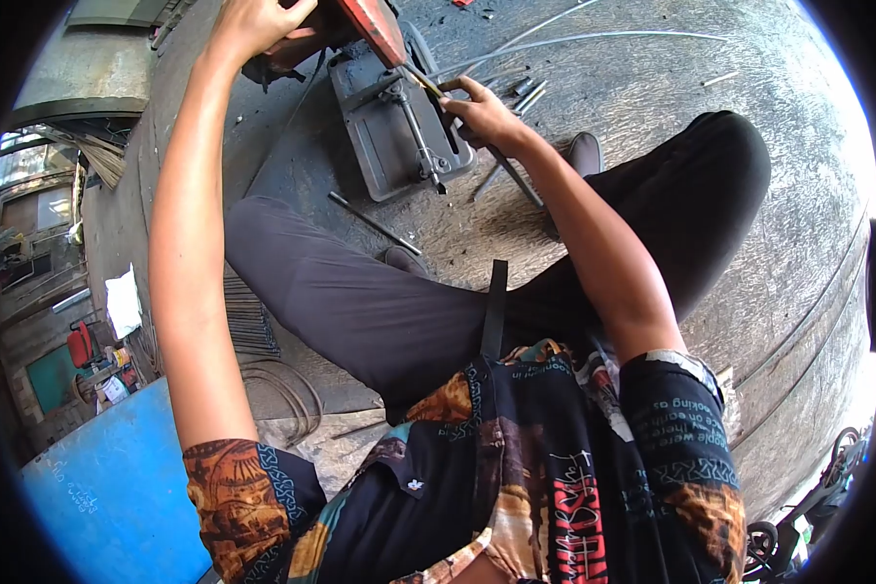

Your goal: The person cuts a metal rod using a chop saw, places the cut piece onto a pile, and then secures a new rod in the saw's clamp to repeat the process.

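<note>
At the top edge, my left hand (258,24) is closed on the upper part of a red cut-off saw (372,27); the frame cuts off part of this grip. The saw's grey metal base (370,136) stands on the floor, with a clamp screw (414,127) along it. Just right of the base, my right hand (485,115) is closed on a thin yellowish strip (423,81), whose far end reaches the red guard. Below that hand a dark metal bar (518,177) slants down to the floor; whether the fingers hold it too is hidden.
A short metal tube (374,222) lies by my left leg. Cut pieces (530,95) and long thin rods (594,37) lie right of the saw. Left are a blue panel (117,477), coiled wire (282,394) and a bundle of rods (248,316). A motorbike (798,516) stands lower right.
</note>
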`<action>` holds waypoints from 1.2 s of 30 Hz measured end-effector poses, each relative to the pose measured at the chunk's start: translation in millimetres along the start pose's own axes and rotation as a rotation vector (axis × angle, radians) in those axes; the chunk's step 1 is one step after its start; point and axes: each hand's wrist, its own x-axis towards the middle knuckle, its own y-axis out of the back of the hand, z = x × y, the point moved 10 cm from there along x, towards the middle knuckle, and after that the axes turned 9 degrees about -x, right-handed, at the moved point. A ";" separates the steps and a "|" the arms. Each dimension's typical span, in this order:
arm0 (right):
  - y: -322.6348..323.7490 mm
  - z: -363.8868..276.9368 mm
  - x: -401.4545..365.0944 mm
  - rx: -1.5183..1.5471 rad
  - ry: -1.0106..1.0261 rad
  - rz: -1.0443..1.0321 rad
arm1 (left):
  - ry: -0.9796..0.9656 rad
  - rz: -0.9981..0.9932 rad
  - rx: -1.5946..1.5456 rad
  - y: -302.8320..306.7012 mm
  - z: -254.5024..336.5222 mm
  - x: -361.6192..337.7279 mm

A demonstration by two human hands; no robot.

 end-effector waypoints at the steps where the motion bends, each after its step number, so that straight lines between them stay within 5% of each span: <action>1: 4.5 -4.6 1.2 -0.070 0.044 0.000 | 0.010 0.011 0.015 0.7 1.3 -1.6; 4: 23.8 -14.9 14.2 -0.166 0.139 -0.019 | 0.020 0.033 0.040 2.3 0.8 -2.6; 6: 47.1 -33.2 31.1 -0.627 0.303 0.151 | 0.022 0.041 0.045 3.6 -0.3 -3.4; 8: 65.9 -45.9 36.8 -0.962 0.274 0.230 | 0.046 0.039 0.024 3.6 -1.4 -1.9; 14: 90.3 -47.5 74.3 -1.260 0.168 0.215 | -0.036 0.045 0.013 3.5 0.3 -0.1; 22: 66.9 -61.9 97.5 -1.488 0.275 0.126 | -0.030 0.025 0.004 2.8 -3.3 3.3; 36: 68.7 -71.4 91.1 -1.419 0.349 0.242 | -0.002 0.010 -0.058 1.6 -2.1 5.5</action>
